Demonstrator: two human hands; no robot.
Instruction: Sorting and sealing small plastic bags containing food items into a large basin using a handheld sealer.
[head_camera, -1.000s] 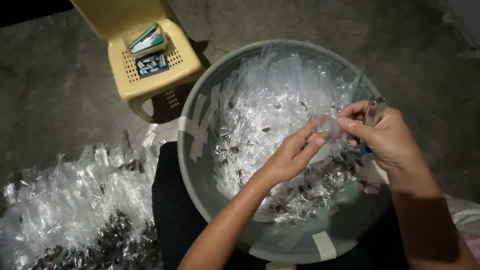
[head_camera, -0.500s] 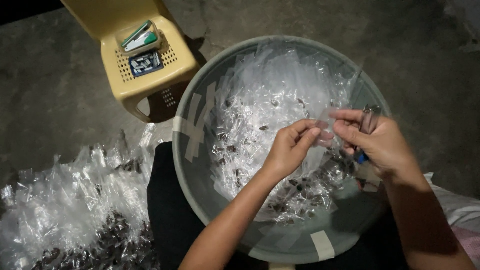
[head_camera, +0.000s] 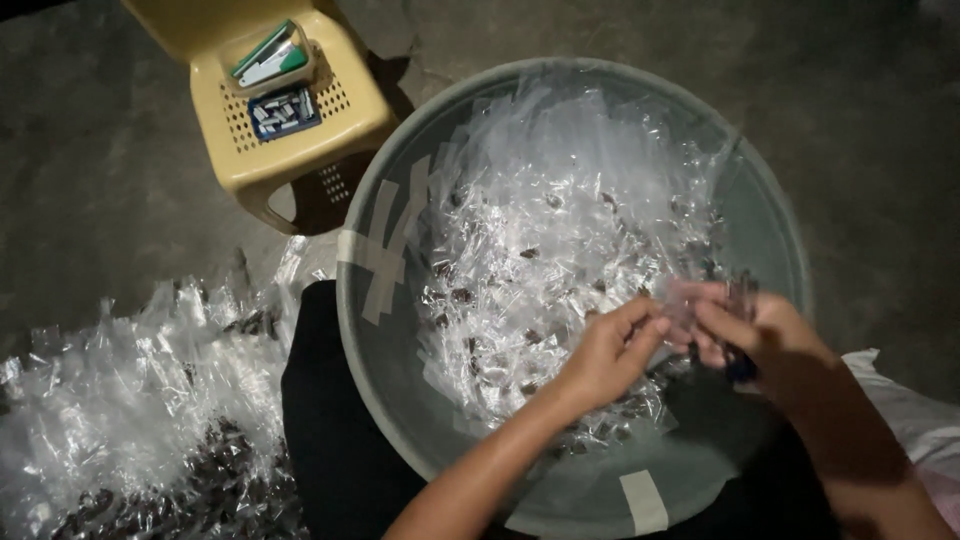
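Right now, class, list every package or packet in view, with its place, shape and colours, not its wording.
Small clear packet: pinched between left hand and right hand.
Clear packets with dark contents: heaped in the grey basin.
More clear packets: piled on the floor, left.
Small blue box: on the yellow stool.

Motion-blurred small packet (head_camera: 690, 305) between both hands' fingertips

A large round grey plastic basin (head_camera: 400, 380) holding small clear plastic packets (head_camera: 540, 230) sits right of a loose heap of clear plastic packets (head_camera: 130, 400), with a yellow plastic stool (head_camera: 300, 140) behind them.
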